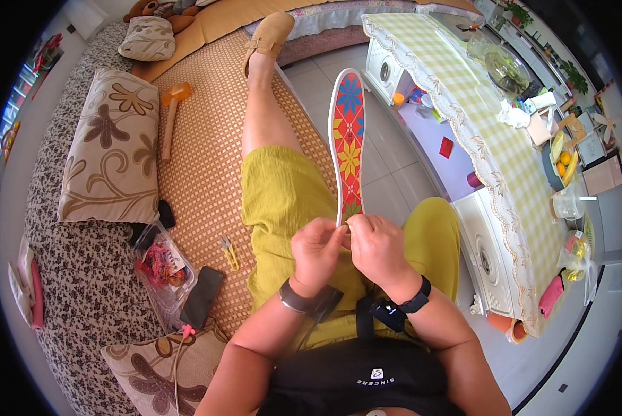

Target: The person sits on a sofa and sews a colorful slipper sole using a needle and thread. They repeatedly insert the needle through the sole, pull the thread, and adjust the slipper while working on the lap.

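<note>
An embroidered shoe insole [349,140] with a white rim points away from me above my lap. Its red face bears blue, yellow and green star-like flowers in cross-stitch. At its near end, my left hand [316,252] pinches the edge between thumb and fingers. My right hand [376,249] meets it there, fingertips closed together on the same end. Something small and dark shows between the fingertips, too small to name. The fingers hide the insole's near tip. A band circles each wrist.
On the woven mat to the left lie yellow thread snips [230,254], a smartphone [202,297], a clear plastic box [168,270] of coloured thread and an orange-headed mallet [171,119]. A patterned cushion [111,151] lies beyond. At right stands a low table with a checked tablecloth [477,114].
</note>
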Demonstrator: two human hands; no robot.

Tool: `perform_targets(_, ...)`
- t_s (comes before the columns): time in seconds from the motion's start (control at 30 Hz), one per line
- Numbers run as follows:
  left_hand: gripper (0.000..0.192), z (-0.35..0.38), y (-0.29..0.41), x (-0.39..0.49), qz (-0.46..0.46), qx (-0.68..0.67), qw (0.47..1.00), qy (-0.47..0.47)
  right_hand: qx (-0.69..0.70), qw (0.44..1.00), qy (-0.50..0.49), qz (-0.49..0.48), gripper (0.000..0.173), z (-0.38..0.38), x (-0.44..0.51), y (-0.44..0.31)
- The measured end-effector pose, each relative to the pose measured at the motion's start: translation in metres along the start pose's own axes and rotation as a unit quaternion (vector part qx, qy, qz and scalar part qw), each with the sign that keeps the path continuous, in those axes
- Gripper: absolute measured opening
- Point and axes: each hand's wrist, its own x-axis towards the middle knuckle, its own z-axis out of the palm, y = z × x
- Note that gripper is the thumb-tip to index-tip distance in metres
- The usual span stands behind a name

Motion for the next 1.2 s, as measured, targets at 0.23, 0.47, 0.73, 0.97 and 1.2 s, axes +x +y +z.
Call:
perform_targets(0.23, 0.009, -0.002, 0.004, 0.003, 0.038, 0.067, 0.997, -0.005, 0.025, 0.999, 0.032, 0.004, 0.008, 0.007, 0.003, 0.0)
perform_targets(0.47, 0.006, 0.001, -0.002, 0.004, -0.064, -0.081, 0.995, -0.017, 0.039, 0.998, 0.047, 0.028, 0.012, -0.007, -0.002, 0.001)
perform_targets(0.73, 0.003, -0.003, 0.001, 0.001, 0.066, 0.048, 0.996, -0.032, 0.072, 0.997, 0.037, 0.02, 0.013, 0.0, -0.006, 0.005)
perform_targets(0.97, 0.002, 0.004, 0.002, -0.002, 0.035, -0.009, 0.998, -0.043, 0.119, 0.991, 0.04, 0.047, 0.01, -0.001, -0.007, 0.007)
perform_targets(1.2, 0.006, 0.002, -0.003, -0.002, 0.041, 0.011, 0.999, -0.033, 0.095, 0.992, 0.059, 0.052, 0.01, 0.0, -0.011, 0.004)
